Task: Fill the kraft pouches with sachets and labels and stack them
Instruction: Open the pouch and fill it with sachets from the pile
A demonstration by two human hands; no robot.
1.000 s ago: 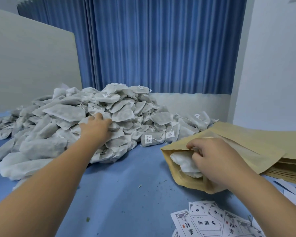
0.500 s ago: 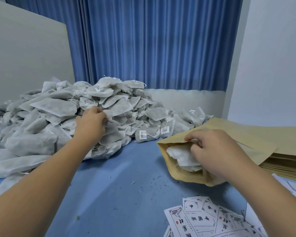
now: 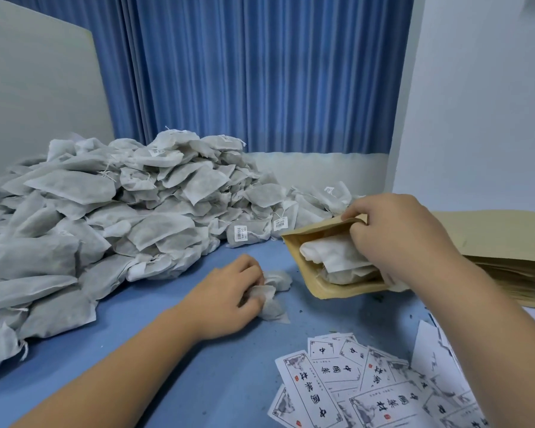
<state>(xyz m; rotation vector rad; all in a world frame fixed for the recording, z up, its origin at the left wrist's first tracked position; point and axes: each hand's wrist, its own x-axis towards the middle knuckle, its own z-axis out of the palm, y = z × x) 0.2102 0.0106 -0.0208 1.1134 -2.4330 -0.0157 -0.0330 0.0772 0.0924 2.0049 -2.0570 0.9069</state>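
Blue pleated curtain point(image 3: 260, 72) fills the back of my feed, with a grey board point(image 3: 34, 97) at left and a white wall point(image 3: 482, 103) at right.

Items I log, by size:
- Blue tabletop point(image 3: 167, 350), carrying everything below.
- Heap of grey-white sachets point(image 3: 105, 217), far left to centre, several with barcode tags on strings.
- Stack of flat kraft pouches point(image 3: 507, 242), right edge, lying level.
- Spread of printed labels point(image 3: 352, 390), near right, overlapping one another.
- Open kraft pouch point(image 3: 318, 285), centre right, mouth tilted toward the left, its lower edge at the table; I cannot tell whether it touches. White sachets point(image 3: 331, 254) show inside it.
- Right hand point(image 3: 396, 239), pinching the pouch's upper lip, thumb outside, fingers curled into the mouth.
- Left hand point(image 3: 226, 299), low over the tabletop just left of the pouch, fingers curled round a small bunch of loose sachets point(image 3: 275, 291), apart from the heap.
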